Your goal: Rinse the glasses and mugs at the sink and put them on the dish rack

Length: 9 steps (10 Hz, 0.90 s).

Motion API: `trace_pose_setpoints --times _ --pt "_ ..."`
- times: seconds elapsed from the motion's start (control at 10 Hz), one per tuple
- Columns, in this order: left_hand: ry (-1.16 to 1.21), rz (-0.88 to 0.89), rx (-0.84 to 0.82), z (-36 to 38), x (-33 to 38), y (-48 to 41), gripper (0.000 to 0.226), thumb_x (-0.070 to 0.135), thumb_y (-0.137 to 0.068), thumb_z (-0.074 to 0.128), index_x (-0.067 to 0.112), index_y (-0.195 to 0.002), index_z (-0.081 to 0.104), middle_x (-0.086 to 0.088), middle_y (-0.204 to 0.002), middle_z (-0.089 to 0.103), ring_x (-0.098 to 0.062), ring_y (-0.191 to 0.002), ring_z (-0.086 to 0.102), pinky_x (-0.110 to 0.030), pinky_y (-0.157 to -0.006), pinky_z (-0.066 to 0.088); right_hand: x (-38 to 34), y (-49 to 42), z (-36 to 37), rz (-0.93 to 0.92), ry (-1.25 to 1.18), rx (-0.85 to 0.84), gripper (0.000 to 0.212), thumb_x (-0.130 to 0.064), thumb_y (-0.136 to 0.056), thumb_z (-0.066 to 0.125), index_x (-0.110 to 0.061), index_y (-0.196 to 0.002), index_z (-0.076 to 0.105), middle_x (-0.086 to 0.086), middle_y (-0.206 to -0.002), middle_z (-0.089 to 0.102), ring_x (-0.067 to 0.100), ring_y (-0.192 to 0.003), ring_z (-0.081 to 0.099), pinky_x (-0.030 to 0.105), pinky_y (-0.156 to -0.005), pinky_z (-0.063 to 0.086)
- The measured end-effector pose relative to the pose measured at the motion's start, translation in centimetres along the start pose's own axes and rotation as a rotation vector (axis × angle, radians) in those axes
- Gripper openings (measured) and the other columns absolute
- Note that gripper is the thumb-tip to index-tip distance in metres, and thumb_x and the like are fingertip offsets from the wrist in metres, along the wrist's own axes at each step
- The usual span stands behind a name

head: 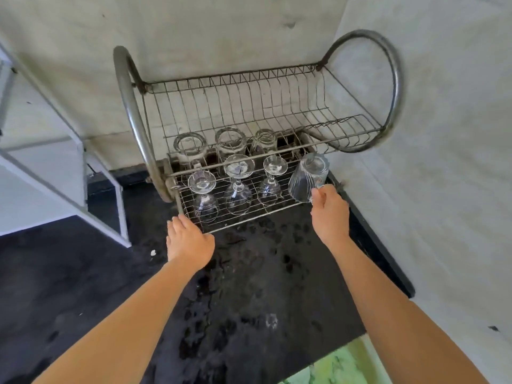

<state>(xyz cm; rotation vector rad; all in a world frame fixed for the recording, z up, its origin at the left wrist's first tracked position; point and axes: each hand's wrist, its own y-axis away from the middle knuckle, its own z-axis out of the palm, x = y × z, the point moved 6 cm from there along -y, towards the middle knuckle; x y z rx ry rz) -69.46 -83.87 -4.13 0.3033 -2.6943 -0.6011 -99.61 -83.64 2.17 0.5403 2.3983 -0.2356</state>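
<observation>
A two-tier metal dish rack [277,87] stands on a wet black counter against the wall. On its lower shelf three stemmed glasses [238,187] stand upside down in front. Behind them are three upturned clear mugs [189,146]. My right hand [329,212] grips the rim of a ribbed tumbler [307,177], held upside down and tilted at the shelf's right end. My left hand [188,242] rests with fingers curled over the lower shelf's front left edge.
The rack's upper plate tier holds nothing. A white-framed window [55,167] opens at the left. The black counter [249,286] is covered in water drops. A wall [443,162] closes off the right side, and a green surface [340,367] shows at the bottom.
</observation>
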Motion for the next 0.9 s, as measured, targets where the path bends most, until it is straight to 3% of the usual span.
trace_pose_setpoints --times 0.2,0.5,0.9 --pt "-0.003 0.0 0.03 0.2 -0.2 -0.2 0.08 0.025 -0.094 0.045 -0.009 -0.148 -0.004 -0.024 -0.157 0.005 -0.035 -0.147 0.001 -0.044 -0.12 0.011 -0.2 -3.8 2.2 0.041 -0.043 -0.02 0.027 -0.028 -0.102 0.041 -0.005 -0.098 0.055 0.006 -0.082 0.062 0.03 -0.076 0.064 0.033 -0.064 0.041" --pt "0.028 0.009 -0.012 -0.3 0.1 0.1 0.08 0.023 -0.095 0.046 -0.006 -0.149 -0.007 -0.022 -0.158 0.003 -0.035 -0.147 -0.005 -0.042 -0.121 0.01 -0.1 -5.6 4.7 0.083 -0.058 -0.052 0.026 -0.029 -0.101 0.041 -0.007 -0.094 0.054 0.012 -0.089 0.065 0.035 -0.082 0.065 0.049 -0.077 0.052" --pt "0.026 0.032 -0.053 -0.5 -0.1 0.0 0.086 0.027 -0.094 0.05 -0.001 -0.149 -0.011 -0.016 -0.159 -0.001 -0.033 -0.147 -0.012 -0.042 -0.12 0.01 -0.1 -5.2 4.2 0.121 0.031 -0.127 0.024 -0.023 -0.102 0.041 -0.002 -0.099 0.053 0.007 -0.086 0.052 0.023 -0.081 0.048 0.031 -0.07 0.034"
